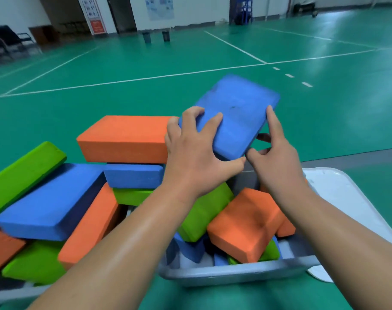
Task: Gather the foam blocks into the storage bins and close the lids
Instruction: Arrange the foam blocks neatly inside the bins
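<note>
Fingers (209, 124): spread on the blue foam block (239, 113), which is gripped between left hand (197, 153) and right hand (277, 164) (edges blurred).
Block: held tilted above the far end of the grey bin (235, 274), beside an orange block (123, 139).
Bin: partly filled; white lid (347, 198) seen alongside.

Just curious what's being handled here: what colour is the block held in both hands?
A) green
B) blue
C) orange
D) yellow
B: the left hand and right hand both grip the near end of the blue block, while the orange and green ones lie untouched.
</note>
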Tool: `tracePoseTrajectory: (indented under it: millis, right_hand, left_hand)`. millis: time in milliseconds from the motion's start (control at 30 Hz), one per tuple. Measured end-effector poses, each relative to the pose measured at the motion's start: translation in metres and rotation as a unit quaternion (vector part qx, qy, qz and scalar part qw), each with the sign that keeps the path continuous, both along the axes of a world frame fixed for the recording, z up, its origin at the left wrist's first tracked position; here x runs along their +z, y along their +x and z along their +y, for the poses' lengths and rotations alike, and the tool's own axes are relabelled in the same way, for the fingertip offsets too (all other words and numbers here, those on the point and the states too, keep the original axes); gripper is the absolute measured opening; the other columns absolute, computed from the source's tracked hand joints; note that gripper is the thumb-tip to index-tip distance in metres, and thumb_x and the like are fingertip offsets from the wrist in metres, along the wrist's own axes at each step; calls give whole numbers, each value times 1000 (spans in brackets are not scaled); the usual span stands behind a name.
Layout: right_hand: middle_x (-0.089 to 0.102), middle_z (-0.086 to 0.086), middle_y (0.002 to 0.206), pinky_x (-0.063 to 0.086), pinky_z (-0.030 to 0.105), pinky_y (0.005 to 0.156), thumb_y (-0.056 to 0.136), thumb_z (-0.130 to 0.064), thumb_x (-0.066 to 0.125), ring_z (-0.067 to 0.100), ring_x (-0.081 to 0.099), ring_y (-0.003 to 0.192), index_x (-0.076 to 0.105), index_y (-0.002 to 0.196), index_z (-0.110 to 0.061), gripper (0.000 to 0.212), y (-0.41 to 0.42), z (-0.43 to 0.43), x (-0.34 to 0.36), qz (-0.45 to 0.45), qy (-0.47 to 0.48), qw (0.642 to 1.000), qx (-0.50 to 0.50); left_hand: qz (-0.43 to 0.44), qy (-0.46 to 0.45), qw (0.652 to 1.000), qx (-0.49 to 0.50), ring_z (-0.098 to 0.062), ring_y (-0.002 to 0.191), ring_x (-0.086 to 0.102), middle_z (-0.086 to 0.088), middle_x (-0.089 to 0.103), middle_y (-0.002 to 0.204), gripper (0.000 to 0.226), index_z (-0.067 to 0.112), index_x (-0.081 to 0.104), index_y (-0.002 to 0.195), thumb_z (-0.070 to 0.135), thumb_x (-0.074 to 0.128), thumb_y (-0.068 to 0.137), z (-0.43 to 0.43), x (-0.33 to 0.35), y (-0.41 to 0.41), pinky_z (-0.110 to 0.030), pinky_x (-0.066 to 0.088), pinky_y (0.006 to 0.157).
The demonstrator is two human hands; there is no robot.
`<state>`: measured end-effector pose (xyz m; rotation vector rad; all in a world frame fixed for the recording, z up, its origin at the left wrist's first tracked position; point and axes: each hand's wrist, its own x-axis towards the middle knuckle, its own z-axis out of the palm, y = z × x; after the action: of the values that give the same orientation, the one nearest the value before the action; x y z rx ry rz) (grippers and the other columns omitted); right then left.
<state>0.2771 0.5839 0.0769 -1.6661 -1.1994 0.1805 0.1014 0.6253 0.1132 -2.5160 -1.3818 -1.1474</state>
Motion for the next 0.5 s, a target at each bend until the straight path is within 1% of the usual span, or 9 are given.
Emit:
tracePoseTrajectory:
  millis: [67, 133, 167, 300, 367, 433, 500]
  right_hand:
    - [65, -2, 130, 54, 33, 87, 83, -16, 71, 7, 68, 73, 20, 161, -48, 98, -15, 11, 11, -1, 45, 999, 8]
    - [64, -3, 131, 54, 39, 93, 85, -15, 68, 9, 68, 77, 21, 160, -50, 95, -33, 21, 22, 10, 65, 997, 26]
    - [64, -3, 131, 54, 39, 94, 86, -15, 67, 9, 68, 77, 22, 160, -51, 93, -41, 25, 25, 13, 70, 997, 37]
    - [65, 1, 128, 54, 37, 91, 89, -19, 65, 9, 67, 74, 22, 160, -50, 88, -73, 42, 34, 4, 73, 995, 73]
    - [64, -1, 133, 53, 32, 88, 89, -20, 65, 6, 67, 75, 20, 160, -51, 89, -88, 49, 35, 8, 53, 993, 107]
    - [62, -4, 137, 48, 26, 84, 89, -18, 65, 1, 66, 74, 22, 160, -51, 89, -105, 55, 32, 15, 31, 990, 138]
    - [64, -4, 134, 47, 25, 82, 89, -16, 64, -1, 64, 71, 27, 159, -51, 86, -117, 58, 26, 28, 7, 988, 154]
  left_hand:
    - [-25, 31, 999, 16, -35, 128, 41, 1, 41, 145, 92, 33, 61, 137, 79, 69, 58, 5, 13, -14, -47, 35, 112]
    - [-43, 52, 997, 31, -34, 127, 42, 1, 44, 142, 90, 32, 62, 136, 79, 71, 59, 11, 24, -30, -47, 36, 111]
    - [-50, 57, 996, 40, -33, 127, 42, 1, 45, 140, 89, 32, 63, 135, 79, 71, 60, 14, 29, -38, -47, 36, 111]
    - [-72, 58, 992, 82, -29, 126, 42, 5, 45, 135, 87, 33, 65, 132, 81, 71, 60, 22, 45, -67, -45, 35, 112]
    - [-67, 49, 990, 110, -28, 125, 42, 7, 44, 134, 86, 35, 65, 131, 82, 70, 60, 26, 47, -81, -46, 36, 112]
    - [-64, 30, 988, 134, -28, 125, 42, 8, 44, 133, 85, 36, 64, 130, 83, 68, 60, 31, 44, -97, -46, 36, 111]
    - [-61, 10, 987, 146, -28, 125, 42, 9, 44, 133, 85, 36, 64, 130, 85, 66, 60, 33, 36, -111, -46, 36, 111]
